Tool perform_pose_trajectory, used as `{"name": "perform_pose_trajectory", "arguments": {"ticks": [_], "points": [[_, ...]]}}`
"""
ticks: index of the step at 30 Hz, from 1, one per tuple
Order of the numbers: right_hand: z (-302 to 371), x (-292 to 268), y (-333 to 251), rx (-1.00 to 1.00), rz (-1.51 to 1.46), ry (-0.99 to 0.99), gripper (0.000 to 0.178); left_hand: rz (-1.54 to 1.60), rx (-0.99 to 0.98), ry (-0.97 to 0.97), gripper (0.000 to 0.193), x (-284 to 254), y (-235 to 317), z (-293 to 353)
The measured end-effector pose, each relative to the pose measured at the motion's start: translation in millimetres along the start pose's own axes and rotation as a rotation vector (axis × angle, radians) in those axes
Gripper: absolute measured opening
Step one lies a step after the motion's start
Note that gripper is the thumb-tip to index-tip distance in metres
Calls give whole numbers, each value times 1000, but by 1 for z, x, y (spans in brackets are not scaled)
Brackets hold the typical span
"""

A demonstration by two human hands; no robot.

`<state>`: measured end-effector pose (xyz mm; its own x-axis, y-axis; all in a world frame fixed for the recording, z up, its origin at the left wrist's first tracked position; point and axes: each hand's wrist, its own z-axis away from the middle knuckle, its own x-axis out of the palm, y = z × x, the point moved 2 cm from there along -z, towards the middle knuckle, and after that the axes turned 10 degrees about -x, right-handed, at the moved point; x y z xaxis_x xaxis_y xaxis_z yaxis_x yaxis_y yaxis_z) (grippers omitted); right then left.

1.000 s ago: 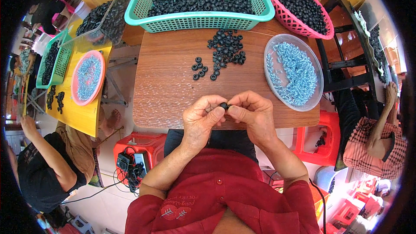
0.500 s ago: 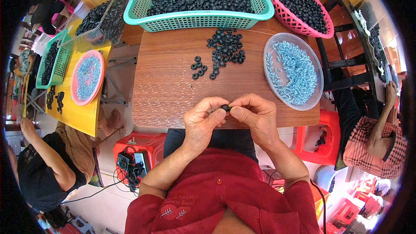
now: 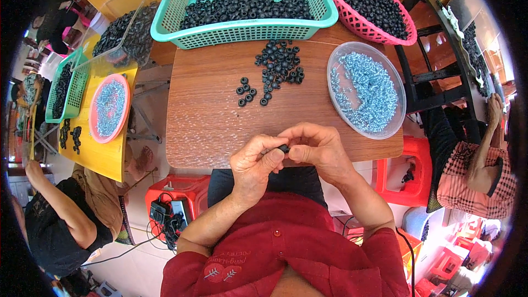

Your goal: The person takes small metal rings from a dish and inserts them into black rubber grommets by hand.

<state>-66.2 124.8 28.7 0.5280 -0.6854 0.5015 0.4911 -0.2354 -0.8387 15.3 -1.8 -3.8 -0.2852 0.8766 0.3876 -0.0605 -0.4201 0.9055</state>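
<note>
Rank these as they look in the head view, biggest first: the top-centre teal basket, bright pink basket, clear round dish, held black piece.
1. Teal basket
2. Clear round dish and bright pink basket: too close to rank, their shapes differing
3. Held black piece, by far the smallest

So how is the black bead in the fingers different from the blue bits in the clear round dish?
The black bead is dark and dull; the blue bits are pale and shiny. The bead looks much bigger than any one of the blue bits. The bead is pinched in the left hand, while the blue bits lie loose in the clear dish. Both are small things.
</note>
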Motion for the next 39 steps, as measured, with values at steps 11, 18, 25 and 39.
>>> {"name": "perform_pose_trajectory", "arguments": {"ticks": [11, 18, 25, 39], "points": [[-7, -12, 11, -157, -27, -69, 15, 4, 70, -24, 13, 9, -2, -6], [-9, -13, 13, -246, 180, -56, 27, 116, -109, 27, 29, 8, 4, -16], [-4, -24, -9, -301, 345, 48, 16, -584, 303, 169, 30, -5, 17, -38], [-73, -197, -209, -736, 1044, 672, 17, -1549, 600, 327, 25, 3, 14, -80]]}}
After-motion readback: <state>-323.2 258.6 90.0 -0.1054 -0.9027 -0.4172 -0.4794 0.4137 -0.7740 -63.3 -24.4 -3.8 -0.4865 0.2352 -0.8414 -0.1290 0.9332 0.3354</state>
